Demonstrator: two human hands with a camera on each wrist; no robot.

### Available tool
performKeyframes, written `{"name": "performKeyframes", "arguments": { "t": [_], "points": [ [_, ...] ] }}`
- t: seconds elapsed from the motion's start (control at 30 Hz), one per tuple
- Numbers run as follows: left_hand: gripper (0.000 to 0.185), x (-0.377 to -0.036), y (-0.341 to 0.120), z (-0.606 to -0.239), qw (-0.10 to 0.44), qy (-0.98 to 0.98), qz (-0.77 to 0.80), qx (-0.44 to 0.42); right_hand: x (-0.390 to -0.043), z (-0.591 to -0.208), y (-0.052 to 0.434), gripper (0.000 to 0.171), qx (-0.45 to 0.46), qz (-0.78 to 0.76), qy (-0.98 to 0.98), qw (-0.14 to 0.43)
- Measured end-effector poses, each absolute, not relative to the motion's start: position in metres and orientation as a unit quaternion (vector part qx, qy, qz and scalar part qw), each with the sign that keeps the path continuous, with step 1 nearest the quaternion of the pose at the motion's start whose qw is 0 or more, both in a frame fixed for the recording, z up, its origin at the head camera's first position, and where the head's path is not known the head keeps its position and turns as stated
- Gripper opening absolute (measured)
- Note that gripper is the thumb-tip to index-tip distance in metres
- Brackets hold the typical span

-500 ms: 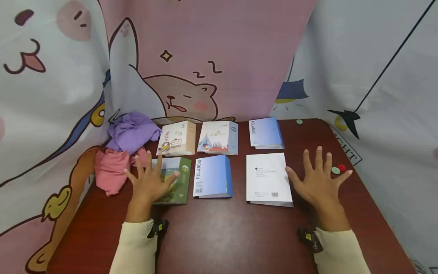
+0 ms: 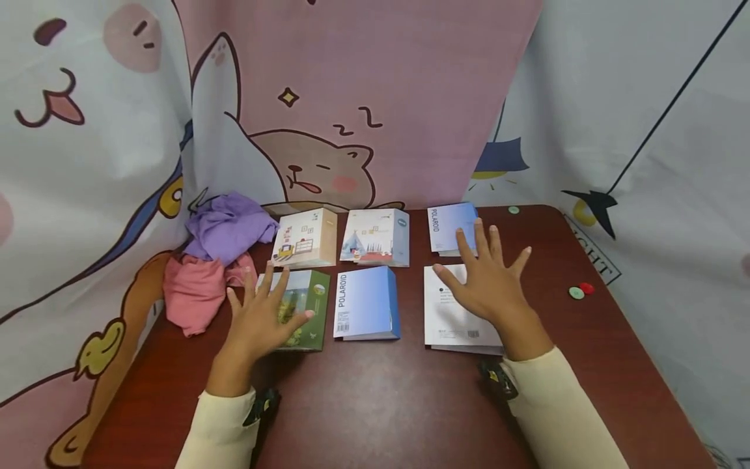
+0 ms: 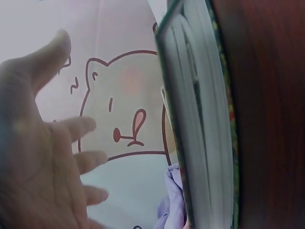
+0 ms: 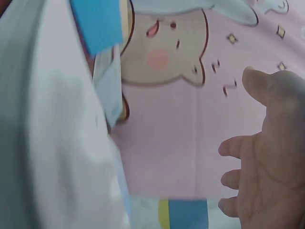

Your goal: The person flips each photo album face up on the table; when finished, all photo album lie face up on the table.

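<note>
My left hand (image 2: 255, 320) is held over the green book (image 2: 317, 306) with a landscape picture on its cover, fingers spread. The left wrist view shows the green book's page edges (image 3: 205, 119) apart from the palm, with nothing held. Spread in the same way, my right hand (image 2: 491, 283) hovers above the white book (image 2: 441, 326) with a barcode, hiding part of its right side. In the right wrist view a gap separates the palm (image 4: 271, 167) from the white book (image 4: 71, 119). Between the hands lies a blue book marked POLAROID (image 2: 366, 303).
Behind stand a beige illustrated book (image 2: 305, 238), a white one with a tent picture (image 2: 375, 236) and a smaller blue POLAROID book (image 2: 450, 225). Purple cloth (image 2: 231, 225) and pink cloth (image 2: 194, 296) lie at left. Green (image 2: 577, 293) and red (image 2: 586, 288) discs sit at right.
My right hand has moved left, from beside the white book to above it. The left hand has shifted only slightly; the books stay where they were.
</note>
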State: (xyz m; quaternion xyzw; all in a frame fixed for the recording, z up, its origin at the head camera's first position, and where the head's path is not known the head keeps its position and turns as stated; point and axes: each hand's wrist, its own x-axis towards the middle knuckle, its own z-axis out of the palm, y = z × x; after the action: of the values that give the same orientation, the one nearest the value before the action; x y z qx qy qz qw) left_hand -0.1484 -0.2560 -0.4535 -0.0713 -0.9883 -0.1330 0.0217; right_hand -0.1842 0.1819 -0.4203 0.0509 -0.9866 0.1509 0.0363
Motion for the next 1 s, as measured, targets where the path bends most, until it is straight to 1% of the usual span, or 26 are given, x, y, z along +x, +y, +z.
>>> {"name": "performKeyframes", "arguments": {
  "t": [0.17,0.53,0.83,1.0],
  "points": [
    [0.106,-0.144,-0.251,-0.456,0.013,-0.98,-0.165,-0.111,-0.199,-0.423,0.142,0.1,0.089,0.171,-0.981,0.011],
    [0.113,-0.144,-0.254,-0.468,0.007,-0.967,-0.203,-0.153,-0.222,-0.435,0.076,0.092,0.142,0.19,-0.971,-0.03],
    [0.114,-0.143,-0.263,-0.472,0.003,-0.961,-0.223,-0.164,-0.237,-0.444,0.041,0.09,0.163,0.211,-0.961,-0.069],
    [0.119,-0.143,-0.266,-0.476,-0.013,-0.951,-0.255,-0.172,-0.244,-0.45,0.028,0.09,0.194,0.209,-0.954,-0.093]
  ]
}}
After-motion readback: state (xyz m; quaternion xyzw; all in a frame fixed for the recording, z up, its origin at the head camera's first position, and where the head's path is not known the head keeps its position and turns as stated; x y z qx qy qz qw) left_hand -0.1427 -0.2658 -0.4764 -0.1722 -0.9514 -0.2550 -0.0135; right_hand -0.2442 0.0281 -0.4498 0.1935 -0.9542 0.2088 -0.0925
